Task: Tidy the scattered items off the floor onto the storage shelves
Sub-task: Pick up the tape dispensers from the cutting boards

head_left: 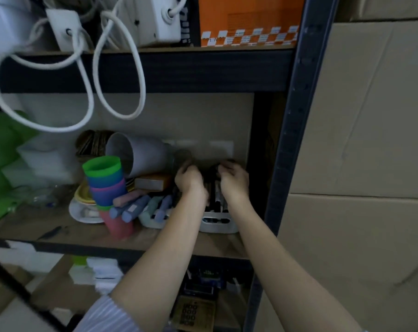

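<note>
- Grey plastic tray (218,225) sits at the right end of the middle shelf (59,232), hard against the dark upright post (292,140); black markers (217,202) lie lengthwise inside it.
- My left hand (187,179) and my right hand (234,179) reach over the far end of the tray; the fingers of both curl down onto a dark item (209,172) between them; blur hides whether they pinch it or only press it, so I cannot tell the exact grip.
- Judged step: seating the dark item into the tray among the markers.
- Procedure: keep both wrists level; lower the item parallel to the markers; release only once it rests flat.
- Caution: the stacked coloured cups (106,185) and the tipped white pot (137,153) stand close on the left; keep my left forearm clear of them; the pastel pens (141,207) beside the tray may roll if nudged.
- Overhead, white cable loops (118,75) hang down from the upper shelf; withdraw low to avoid snagging.
</note>
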Demonstrator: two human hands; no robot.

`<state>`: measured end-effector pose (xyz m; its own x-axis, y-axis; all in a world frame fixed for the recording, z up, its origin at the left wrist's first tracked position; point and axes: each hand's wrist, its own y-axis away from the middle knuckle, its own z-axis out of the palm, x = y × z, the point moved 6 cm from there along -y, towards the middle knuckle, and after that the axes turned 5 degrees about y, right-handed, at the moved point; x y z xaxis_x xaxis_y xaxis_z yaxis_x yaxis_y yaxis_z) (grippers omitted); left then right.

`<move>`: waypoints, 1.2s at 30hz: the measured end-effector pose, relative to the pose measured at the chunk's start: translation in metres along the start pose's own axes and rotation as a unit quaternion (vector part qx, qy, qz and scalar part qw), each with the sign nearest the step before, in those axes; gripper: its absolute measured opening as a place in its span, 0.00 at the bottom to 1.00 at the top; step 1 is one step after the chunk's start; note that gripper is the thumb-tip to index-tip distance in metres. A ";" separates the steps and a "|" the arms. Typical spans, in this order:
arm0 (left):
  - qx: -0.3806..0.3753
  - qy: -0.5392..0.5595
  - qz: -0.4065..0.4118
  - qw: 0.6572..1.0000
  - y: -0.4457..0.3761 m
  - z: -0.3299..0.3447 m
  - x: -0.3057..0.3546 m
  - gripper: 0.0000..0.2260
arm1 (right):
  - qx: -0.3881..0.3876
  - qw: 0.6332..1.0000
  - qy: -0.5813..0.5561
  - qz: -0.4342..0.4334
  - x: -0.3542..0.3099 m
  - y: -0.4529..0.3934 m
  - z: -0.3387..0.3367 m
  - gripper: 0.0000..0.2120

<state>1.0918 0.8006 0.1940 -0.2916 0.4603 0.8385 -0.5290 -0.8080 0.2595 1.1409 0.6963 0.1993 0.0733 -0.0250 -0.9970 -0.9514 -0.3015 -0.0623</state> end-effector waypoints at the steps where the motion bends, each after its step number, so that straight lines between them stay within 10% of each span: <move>1: -0.014 0.013 0.009 1.000 0.008 -0.004 0.000 0.15 | -0.020 1.000 0.005 -0.022 0.001 0.009 0.000 0.08; 9: -0.036 0.078 0.134 0.987 0.099 -0.084 0.032 0.08 | -0.129 0.974 0.040 -0.183 -0.016 0.090 0.020 0.05; 18: 0.234 0.035 0.166 0.957 0.187 -0.295 0.054 0.06 | -0.383 0.913 0.032 -0.132 0.014 0.239 0.133 0.11; 36: 0.559 0.199 0.087 0.800 0.542 -0.656 -0.059 0.06 | -0.770 0.605 0.186 -0.085 0.132 0.688 0.203 0.03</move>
<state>0.2993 0.5768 -0.0288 -0.6313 0.2063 0.7476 0.5260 -0.5946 0.6082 0.4347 0.6792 0.0153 0.4653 0.0043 -0.8851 0.4637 -0.8530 0.2396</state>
